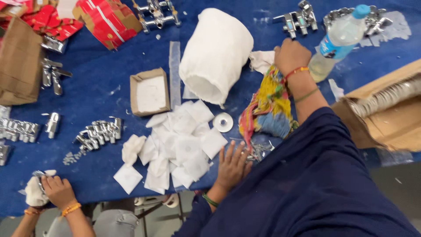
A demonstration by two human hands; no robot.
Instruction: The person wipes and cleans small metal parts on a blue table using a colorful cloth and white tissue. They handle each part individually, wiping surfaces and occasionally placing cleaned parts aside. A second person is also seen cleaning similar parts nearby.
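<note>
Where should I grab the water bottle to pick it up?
Grab the bottle round its middle, coming from above. It lies tilted on the blue table, cap pointing away, so its round side faces up. The right hand rests just beside it; shiny taps crowd the far side.

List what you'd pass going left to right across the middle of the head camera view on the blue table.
Cluster of chrome fittings → small open cardboard box → pile of white cloth squares → white round disc → multicoloured cloth → clear plastic bottle.
</note>
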